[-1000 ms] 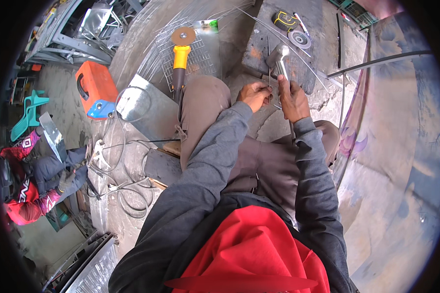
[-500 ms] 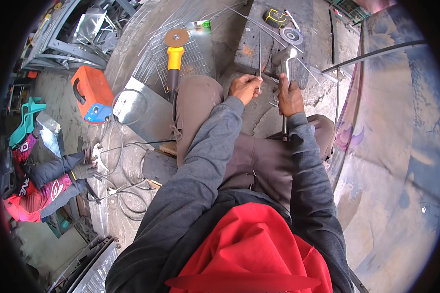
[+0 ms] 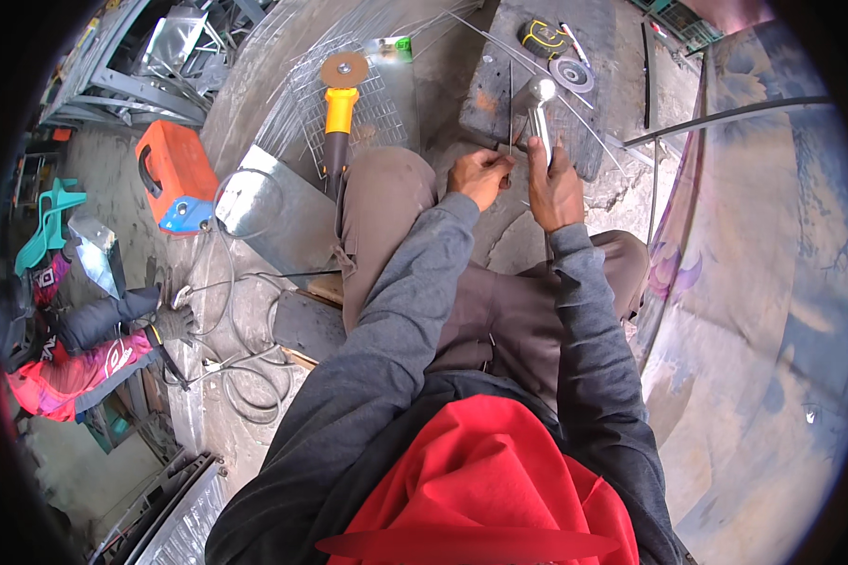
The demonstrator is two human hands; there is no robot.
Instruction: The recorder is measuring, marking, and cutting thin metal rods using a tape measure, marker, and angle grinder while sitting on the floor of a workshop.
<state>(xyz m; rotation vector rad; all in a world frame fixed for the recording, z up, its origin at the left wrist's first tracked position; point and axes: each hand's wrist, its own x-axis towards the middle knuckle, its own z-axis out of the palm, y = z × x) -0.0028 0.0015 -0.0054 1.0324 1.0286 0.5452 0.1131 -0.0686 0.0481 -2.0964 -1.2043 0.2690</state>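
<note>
You had the near end of a thin rod pinched between the closed fingertips of your left hand, and the rod pointed away from you over the left half of a dark block. Your right hand was wrapped around the handle of a hammer, thumb along its left side, just right of your left hand and apart from it. The hammer's head was at the far end, over the block and right of the rod; whether it touched the block, you could not tell.

On the far right part of the block lay a tape measure, with a white pen just right of it and a round disc nearer to you. Left of the block, beyond your left knee, a yellow grinder rested on wire mesh. Farther left stood an orange box, and nearer, a co-worker's gloved hand was beside a looped cable.
</note>
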